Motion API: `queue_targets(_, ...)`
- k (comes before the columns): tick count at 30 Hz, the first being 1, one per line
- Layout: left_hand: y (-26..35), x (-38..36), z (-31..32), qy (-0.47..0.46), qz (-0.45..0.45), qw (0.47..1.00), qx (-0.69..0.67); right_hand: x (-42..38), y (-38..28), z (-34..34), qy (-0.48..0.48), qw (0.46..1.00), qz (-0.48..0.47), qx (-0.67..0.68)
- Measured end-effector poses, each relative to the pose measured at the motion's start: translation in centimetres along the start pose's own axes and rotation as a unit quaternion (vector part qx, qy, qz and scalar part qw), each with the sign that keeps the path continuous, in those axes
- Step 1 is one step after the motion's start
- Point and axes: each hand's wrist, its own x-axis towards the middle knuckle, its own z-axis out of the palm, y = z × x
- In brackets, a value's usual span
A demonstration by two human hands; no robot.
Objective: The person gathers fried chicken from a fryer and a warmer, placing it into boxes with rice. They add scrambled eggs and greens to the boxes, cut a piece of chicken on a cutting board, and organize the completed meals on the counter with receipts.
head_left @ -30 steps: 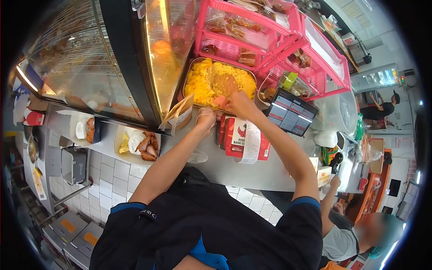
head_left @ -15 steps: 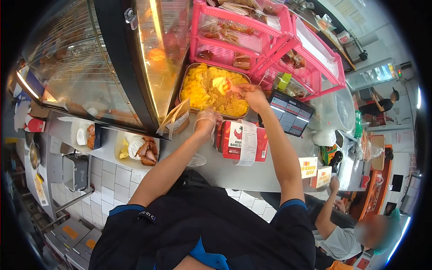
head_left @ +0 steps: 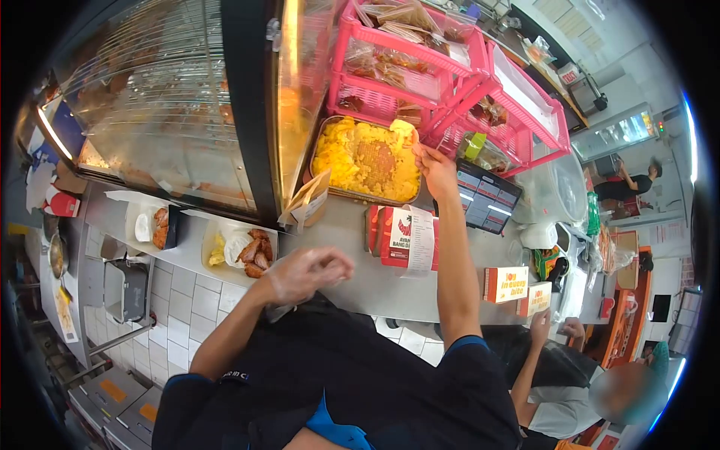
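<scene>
A metal tray (head_left: pixel 315 135) of scrambled egg (head_left: pixel 337 154) stands at the back of the counter. My right hand (head_left: pixel 437 171) is closed at the tray's right rim, gripping a pinkish spoon (head_left: pixel 415 149); its head lies among the egg near the top right corner. My left hand (head_left: pixel 311 271), in a clear plastic glove, hovers over the counter's front edge with its fingers apart and nothing in them. To its left, an open box (head_left: pixel 212 271) holds egg, rice and sliced fried chicken (head_left: pixel 257 253). Red boxes (head_left: pixel 391 238) with a paper receipt (head_left: pixel 421 240) stand between my hands.
A glass warming cabinet (head_left: pixel 251 105) borders the tray on the left. Pink baskets (head_left: pixel 439 86) rise behind it. A tablet (head_left: pixel 484 196) leans at the right, with yellow-and-white boxes (head_left: pixel 506 285) nearer. A brown paper bag (head_left: pixel 309 202) stands by the tray. A co-worker (head_left: pixel 559 375) is at the right.
My left hand has drawn back from the tray's front edge towards my body. My right hand has moved slightly right and down, and the egg-loaded spoon has shifted to the tray's right corner.
</scene>
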Motion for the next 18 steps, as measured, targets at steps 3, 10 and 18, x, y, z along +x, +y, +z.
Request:
queue_targets(3,-2.3,-7.3,-2.5,0.071,0.019,0.992,-0.099,-3.8,-1.4,0.8,0.011,1.000,-0.027,-0.004)
queue_targets(10,-11.7,-25.0,-12.2,0.482,-0.113,0.867,0.065,-20.3,-6.3,9.8,-0.029,0.998,-0.029,-0.038)
queue_targets(18,-21.6,-33.5,-27.7,0.607,-0.027,0.721,0.335,-27.1,6.0,34.2,-0.214,0.964,0.127,0.095)
